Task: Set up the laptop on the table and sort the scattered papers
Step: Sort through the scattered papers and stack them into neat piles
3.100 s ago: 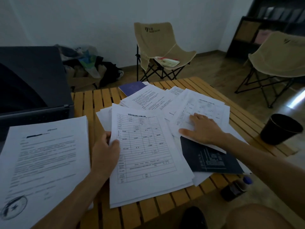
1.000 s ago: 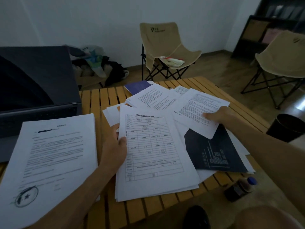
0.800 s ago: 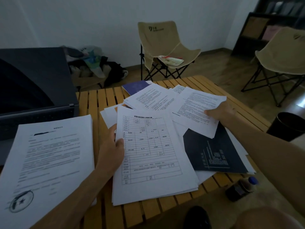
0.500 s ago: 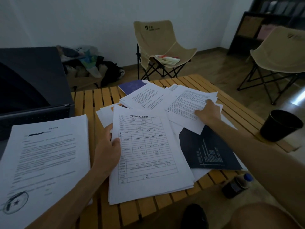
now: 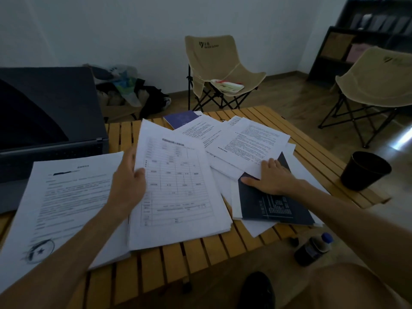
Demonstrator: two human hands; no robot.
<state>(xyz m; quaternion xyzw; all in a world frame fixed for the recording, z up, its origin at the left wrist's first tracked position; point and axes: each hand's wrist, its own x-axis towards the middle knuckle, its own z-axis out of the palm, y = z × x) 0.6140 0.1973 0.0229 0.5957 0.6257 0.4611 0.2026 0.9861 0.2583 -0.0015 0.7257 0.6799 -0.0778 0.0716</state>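
Slatted wooden table [image 5: 263,114], dim room. Left hand [image 5: 128,184] grips the form stack [image 5: 178,188] by its left edge, thumb on top; right hand [image 5: 273,177] lies flat, fingers spread, on loose sheets [image 5: 252,141] and dark booklet [image 5: 274,206]. Best to slide sheets onto the stack, edges squared. Laptop [image 5: 51,121] stands open far left, stamped document [image 5: 66,197] overlapping it. Black cup [image 5: 365,170] sits near the right edge.

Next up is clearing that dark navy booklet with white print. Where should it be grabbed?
Pinch the dark navy booklet at its near right corner, coming from the table's near edge: that corner lies bare, while white sheets and the right hand cover its far end.
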